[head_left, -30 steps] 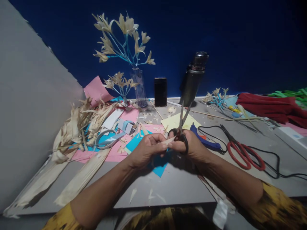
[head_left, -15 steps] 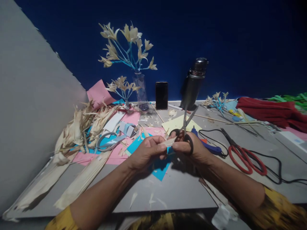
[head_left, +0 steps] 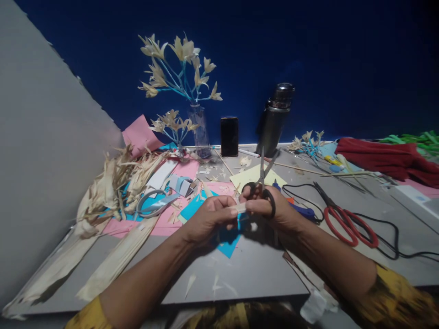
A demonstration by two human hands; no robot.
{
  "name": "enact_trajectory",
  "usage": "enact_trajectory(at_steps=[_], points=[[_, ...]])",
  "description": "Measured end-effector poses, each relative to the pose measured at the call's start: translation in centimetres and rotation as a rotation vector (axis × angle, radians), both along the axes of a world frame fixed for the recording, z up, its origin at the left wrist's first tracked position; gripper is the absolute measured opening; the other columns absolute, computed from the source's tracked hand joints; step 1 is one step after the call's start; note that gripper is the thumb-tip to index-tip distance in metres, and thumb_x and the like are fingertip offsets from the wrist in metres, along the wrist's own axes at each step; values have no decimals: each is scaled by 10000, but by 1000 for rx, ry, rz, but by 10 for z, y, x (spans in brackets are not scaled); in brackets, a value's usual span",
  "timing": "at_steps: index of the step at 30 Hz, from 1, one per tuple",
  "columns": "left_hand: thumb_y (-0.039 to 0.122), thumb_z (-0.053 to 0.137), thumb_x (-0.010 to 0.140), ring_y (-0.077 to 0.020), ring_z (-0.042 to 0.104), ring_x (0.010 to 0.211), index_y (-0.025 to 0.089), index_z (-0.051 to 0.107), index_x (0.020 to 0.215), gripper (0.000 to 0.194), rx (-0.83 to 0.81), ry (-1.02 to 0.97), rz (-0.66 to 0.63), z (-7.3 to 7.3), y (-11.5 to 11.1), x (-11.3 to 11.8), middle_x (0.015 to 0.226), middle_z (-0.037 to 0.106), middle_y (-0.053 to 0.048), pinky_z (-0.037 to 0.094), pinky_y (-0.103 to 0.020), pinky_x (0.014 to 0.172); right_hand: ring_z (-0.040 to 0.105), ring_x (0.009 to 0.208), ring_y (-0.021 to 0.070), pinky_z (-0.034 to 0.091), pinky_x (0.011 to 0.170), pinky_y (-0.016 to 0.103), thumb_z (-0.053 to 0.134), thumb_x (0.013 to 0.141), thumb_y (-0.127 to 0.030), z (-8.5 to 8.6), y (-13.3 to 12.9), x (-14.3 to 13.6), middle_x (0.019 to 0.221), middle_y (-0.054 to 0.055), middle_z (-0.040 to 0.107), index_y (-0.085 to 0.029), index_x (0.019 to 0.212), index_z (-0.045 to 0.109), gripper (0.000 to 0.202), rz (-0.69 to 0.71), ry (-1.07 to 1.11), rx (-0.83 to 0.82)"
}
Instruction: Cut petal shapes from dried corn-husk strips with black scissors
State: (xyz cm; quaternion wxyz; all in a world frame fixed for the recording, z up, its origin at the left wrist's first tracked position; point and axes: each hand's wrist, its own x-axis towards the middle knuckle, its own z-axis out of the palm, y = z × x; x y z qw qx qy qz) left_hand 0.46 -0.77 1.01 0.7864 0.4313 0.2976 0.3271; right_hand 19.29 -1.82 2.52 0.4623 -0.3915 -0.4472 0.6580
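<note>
Between my hands is a small pale piece of dried husk (head_left: pixel 240 208). My left hand (head_left: pixel 213 214) pinches its left end between thumb and fingers. The thumb and fingers of my right hand (head_left: pixel 276 209) touch its other end. Black-handled scissors (head_left: pixel 263 176) hang on my right hand's fingers, with their blades parted and pointing up and away from me. Blue paper (head_left: pixel 229 244) lies on the table beneath my hands. Several thin husk scraps (head_left: pixel 190 285) are scattered near the table's front edge.
Dried husks (head_left: pixel 113 183) and a tape roll (head_left: pixel 146 203) lie at left. Husk flowers stand in a glass vase (head_left: pixel 200 132) behind, beside a phone (head_left: pixel 229 137) and a flask (head_left: pixel 276 119). At right are red-handled scissors (head_left: pixel 343 219), a blue glue gun (head_left: pixel 303 211) and red cloth (head_left: pixel 387 157).
My right thumb has moved onto the husk piece and covers more of its right end. The scissors have turned more upright in my right hand. The view has shifted slightly.
</note>
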Motion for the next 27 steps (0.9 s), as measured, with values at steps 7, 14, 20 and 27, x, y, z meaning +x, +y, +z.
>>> enact_trajectory(at_steps=[7,14,20,27], points=[[327,818,692,-86,437,482,147,583,725,297,12,15,-38,0,2,-4,539,545,14,283,-217,482,403,538,89,278,513,231,834,581,-266,-3,8,8,607,-36,518,-155,725,616,284,64,85,-77],[312,806,698,-96,460,522,152,575,718,282,20,-8,72,0,4,-4,545,549,11,312,-228,533,339,530,75,272,494,223,812,696,-414,0,17,15,696,-10,534,-164,773,638,314,-62,174,-28],[290,781,709,-109,495,539,156,596,697,228,14,60,79,0,1,2,575,563,-2,318,-234,529,422,565,100,295,535,240,814,663,-275,-4,5,5,627,-40,518,-163,832,641,266,-75,-83,3],[259,787,697,-102,486,607,162,675,715,150,116,163,163,2,0,1,649,567,3,369,-244,594,415,543,95,267,516,243,803,624,-252,4,8,10,606,-40,526,-151,777,637,247,-72,-164,-23]])
